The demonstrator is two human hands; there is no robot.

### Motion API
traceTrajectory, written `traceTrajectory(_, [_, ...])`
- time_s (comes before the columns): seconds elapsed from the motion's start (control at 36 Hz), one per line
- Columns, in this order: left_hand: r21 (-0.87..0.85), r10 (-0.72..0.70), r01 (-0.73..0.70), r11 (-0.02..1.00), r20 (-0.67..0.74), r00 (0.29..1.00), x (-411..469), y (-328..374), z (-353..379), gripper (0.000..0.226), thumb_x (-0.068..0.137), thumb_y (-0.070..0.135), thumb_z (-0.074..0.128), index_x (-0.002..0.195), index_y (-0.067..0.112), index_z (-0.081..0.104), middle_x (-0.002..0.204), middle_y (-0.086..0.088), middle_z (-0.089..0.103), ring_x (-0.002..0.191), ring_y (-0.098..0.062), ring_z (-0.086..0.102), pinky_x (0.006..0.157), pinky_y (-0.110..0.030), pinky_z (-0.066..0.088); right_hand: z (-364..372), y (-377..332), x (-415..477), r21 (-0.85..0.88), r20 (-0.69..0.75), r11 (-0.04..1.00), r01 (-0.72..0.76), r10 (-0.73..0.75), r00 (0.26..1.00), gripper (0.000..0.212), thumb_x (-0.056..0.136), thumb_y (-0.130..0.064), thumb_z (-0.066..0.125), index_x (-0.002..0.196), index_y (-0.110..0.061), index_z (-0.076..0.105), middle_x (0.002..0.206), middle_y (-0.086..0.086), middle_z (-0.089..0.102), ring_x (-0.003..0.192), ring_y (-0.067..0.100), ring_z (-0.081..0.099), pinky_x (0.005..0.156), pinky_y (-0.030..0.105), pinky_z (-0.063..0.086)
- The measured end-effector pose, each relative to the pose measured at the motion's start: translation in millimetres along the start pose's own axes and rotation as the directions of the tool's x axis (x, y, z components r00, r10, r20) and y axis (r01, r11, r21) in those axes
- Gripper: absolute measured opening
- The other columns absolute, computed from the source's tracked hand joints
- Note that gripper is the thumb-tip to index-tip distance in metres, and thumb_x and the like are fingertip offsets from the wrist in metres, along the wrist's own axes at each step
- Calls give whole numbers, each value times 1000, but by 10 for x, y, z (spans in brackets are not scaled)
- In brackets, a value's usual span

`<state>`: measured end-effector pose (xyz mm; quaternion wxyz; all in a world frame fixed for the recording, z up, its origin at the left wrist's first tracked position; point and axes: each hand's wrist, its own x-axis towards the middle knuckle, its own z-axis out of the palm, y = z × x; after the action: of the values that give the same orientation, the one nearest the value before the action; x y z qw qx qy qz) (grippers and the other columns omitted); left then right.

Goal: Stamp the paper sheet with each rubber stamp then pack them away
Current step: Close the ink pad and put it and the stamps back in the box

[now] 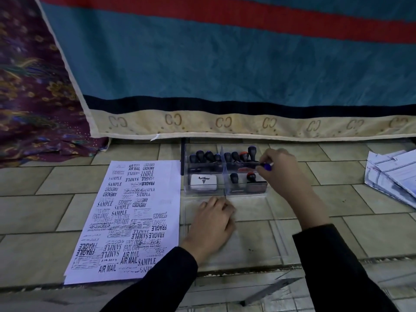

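A white paper sheet [128, 219] covered with black stamp prints lies on the tiled floor at the left. To its right stands a clear plastic box [225, 192] with compartments; several black-handled rubber stamps [210, 156] stand in its back row, two more stamps [243, 178] in the front right cell, and a white Artline ink pad [203, 182] in the front left cell. My right hand [279, 170] is over the box's right side and pinches a small blue-tipped item [267, 166]. My left hand [213, 221] rests flat on the clear lid [258, 233] in front of the box.
A blue, red and cream blanket [225, 75] hangs just behind the box. Patterned purple cloth [33, 97] fills the left. A stack of printed papers [391, 176] lies at the right edge. A clear plastic ruler-like piece [270, 289] lies near me.
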<state>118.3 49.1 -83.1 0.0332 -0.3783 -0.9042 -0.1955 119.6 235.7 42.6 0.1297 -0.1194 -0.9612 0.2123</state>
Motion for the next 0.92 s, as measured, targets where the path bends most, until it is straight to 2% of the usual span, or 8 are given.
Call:
traceTrajectory(0.17, [-27, -9, 9, 1000, -14, 1000, -106, -3, -57, 31, 91, 38, 46, 113, 23, 63, 121, 9, 56, 116, -14, 46, 95, -30, 34, 174, -49, 330, -13, 113, 998, -57, 58, 992, 32, 81, -19, 74, 100, -6, 51, 93, 13, 60, 84, 29, 58, 65, 33, 47])
traceTrajectory(0.25, [-11, -35, 35, 999, -22, 999, -198, -27, -103, 32, 90, 39, 44, 111, 24, 63, 120, 9, 56, 115, -15, 48, 94, -30, 35, 265, -34, 440, -17, 146, 1000, -22, 24, 989, 23, 81, -16, 73, 89, -6, 54, 83, 8, 57, 72, 22, 53, 50, 25, 37])
traceTrajectory(0.33, [1, -70, 70, 998, -24, 997, -299, -66, -143, 33, 91, 42, 41, 111, 27, 61, 122, 13, 53, 118, -11, 45, 95, -27, 31, 344, -28, 511, -39, 185, 999, 0, 8, 983, 21, 82, -14, 72, 79, -10, 52, 73, 3, 53, 60, 15, 47, 46, 22, 30])
traceTrajectory(0.5, [25, -196, 200, 980, -102, 975, -507, -192, -244, 28, 87, 39, 53, 113, 32, 63, 128, 13, 53, 123, -11, 45, 106, -31, 30, 515, 0, 558, -121, 260, 993, 9, 23, 965, 21, 81, -15, 72, 74, -11, 52, 86, 11, 60, 80, 24, 58, 63, 27, 38])
traceTrajectory(0.61, [59, -319, 337, 940, -208, 925, -644, -311, -327, 26, 79, 34, 63, 105, 28, 67, 125, 5, 60, 117, -19, 54, 100, -40, 41, 606, 44, 535, -133, 238, 991, 1, 31, 971, 14, 85, -14, 67, 85, -9, 55, 96, 16, 63, 89, 29, 58, 67, 29, 42])
traceTrajectory(0.67, [72, -389, 411, 909, -214, 896, -704, -399, -353, 29, 82, 34, 64, 110, 25, 68, 130, 2, 58, 123, -22, 51, 102, -43, 40, 630, 63, 533, -138, 227, 990, 3, 29, 974, 14, 86, -14, 66, 93, -5, 58, 96, 16, 64, 91, 30, 59, 69, 29, 42])
traceTrajectory(0.81, [39, -468, 483, 875, -192, 863, -809, -536, -369, 59, 85, 55, 32, 117, 21, 66, 134, 1, 57, 129, -23, 47, 107, -43, 31, 688, 116, 521, -169, 223, 985, 26, 12, 975, 16, 87, -12, 63, 101, -5, 67, 105, 15, 66, 99, 32, 58, 78, 30, 44])
traceTrajectory(0.92, [46, -470, 484, 874, -177, 865, -826, -531, -349, 61, 85, 56, 29, 118, 20, 65, 134, 1, 56, 129, -22, 47, 108, -46, 33, 718, 159, 508, -193, 230, 979, 62, -16, 973, 20, 87, -11, 62, 104, -9, 72, 108, 15, 68, 103, 32, 58, 88, 34, 48])
